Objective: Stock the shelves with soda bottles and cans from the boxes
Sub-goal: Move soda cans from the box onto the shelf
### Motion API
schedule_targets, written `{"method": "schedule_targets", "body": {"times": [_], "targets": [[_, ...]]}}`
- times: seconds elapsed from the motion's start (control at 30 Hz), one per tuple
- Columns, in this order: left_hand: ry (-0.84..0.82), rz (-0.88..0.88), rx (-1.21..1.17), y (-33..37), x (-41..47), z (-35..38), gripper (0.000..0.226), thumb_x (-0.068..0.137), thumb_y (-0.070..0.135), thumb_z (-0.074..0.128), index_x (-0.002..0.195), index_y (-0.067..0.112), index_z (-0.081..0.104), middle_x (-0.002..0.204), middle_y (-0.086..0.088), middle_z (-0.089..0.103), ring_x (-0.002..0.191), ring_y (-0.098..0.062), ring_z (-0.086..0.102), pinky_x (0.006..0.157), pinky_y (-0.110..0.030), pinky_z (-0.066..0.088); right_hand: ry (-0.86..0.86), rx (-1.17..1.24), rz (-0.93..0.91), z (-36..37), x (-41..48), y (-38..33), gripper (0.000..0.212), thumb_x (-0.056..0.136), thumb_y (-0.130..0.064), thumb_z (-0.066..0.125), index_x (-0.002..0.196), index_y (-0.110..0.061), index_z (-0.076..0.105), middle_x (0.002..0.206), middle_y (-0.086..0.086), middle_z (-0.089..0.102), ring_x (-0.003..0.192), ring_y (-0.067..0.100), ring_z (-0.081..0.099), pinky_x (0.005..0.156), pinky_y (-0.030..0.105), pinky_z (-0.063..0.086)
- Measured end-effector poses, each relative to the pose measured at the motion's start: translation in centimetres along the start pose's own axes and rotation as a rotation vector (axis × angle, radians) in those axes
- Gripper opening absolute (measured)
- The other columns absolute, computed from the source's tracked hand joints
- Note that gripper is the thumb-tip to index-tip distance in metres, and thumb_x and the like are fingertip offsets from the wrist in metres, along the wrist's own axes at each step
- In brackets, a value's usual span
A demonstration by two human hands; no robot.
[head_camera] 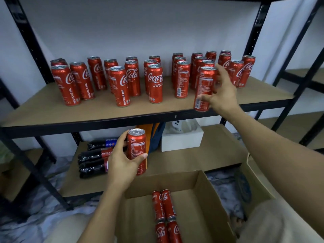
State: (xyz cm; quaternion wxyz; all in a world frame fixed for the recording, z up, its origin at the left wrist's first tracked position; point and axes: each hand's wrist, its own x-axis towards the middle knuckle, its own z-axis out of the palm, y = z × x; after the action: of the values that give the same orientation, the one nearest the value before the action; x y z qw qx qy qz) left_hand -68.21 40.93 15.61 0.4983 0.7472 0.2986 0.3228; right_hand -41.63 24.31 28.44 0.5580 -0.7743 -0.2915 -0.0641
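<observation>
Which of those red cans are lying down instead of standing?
The four cans in the cardboard box at the bottom; they lie on their sides, while the shelf cans stand upright.

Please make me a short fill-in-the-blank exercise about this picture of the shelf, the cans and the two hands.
1. The left hand holds one red ____.
2. The right hand sets a can near the front edge of the ____ shelf.
3. The dark bottles on the lower shelf are lying on their ____.
4. The cans left in the cardboard box number ____.

Missing words: can; upper; sides; four
</observation>
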Motion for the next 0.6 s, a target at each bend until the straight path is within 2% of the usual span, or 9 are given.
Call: {"method": "schedule_targets", "body": {"times": [0.1,0.3,0.4,0.53,0.6], "targets": [[0.055,-0.012,-0.005,0.0,0.7,-0.1,0.087,0.075,0.02,0.088,0.142,0.048,0.041,0.125,0.017,0.056,0.111,-0.008,0.057,0.096,-0.04,0.049,-0.072,0.036,-0.011,3.8,0.2,-1.3,0.111,0.07,-0.009,0.089,0.155,-0.042,0.026,0.153,0.002,0.045,0.135,0.02,0.051,0.106,0.057,0.048],[0.118,-0.025,0.013,-0.7,1.6,-1.4,0.09,0.074,0.022,0.088,0.147,0.043,0.039,0.133,0.012,0.054,0.123,-0.017,0.055,0.1,-0.048,0.05,-0.159,0.077,-0.081,12.0,-0.6,-3.4,0.108,0.072,-0.01,0.088,0.154,-0.04,0.026,0.152,-0.002,0.046,0.139,0.018,0.046,0.11,0.057,0.044],[0.126,-0.023,0.014,-0.9,1.9,-1.8,0.09,0.075,0.022,0.088,0.148,0.042,0.038,0.135,0.012,0.053,0.125,-0.017,0.054,0.099,-0.045,0.049,-0.194,0.027,-0.126,15.0,-0.7,-4.2,0.107,0.077,-0.012,0.087,0.156,-0.042,0.021,0.152,-0.001,0.046,0.14,0.02,0.046,0.112,0.052,0.041],[0.136,-0.023,0.005,-1.1,2.3,-2.1,0.091,0.076,0.021,0.087,0.149,0.041,0.037,0.139,0.008,0.053,0.124,-0.017,0.055,0.094,-0.037,0.048,-0.208,-0.022,-0.144,17.5,-0.8,-4.5,0.107,0.083,-0.02,0.082,0.158,-0.044,0.008,0.156,-0.002,0.04,0.144,0.023,0.041,0.113,0.055,0.037],[0.146,-0.028,-0.005,-1.2,2.3,-2.2,0.091,0.076,0.021,0.087,0.149,0.042,0.037,0.138,0.009,0.054,0.124,-0.017,0.055,0.094,-0.037,0.048,-0.217,-0.033,-0.148,18.1,-0.7,-4.3,0.105,0.085,-0.022,0.08,0.158,-0.042,0.007,0.157,-0.001,0.038,0.145,0.023,0.039,0.113,0.054,0.036]]}}
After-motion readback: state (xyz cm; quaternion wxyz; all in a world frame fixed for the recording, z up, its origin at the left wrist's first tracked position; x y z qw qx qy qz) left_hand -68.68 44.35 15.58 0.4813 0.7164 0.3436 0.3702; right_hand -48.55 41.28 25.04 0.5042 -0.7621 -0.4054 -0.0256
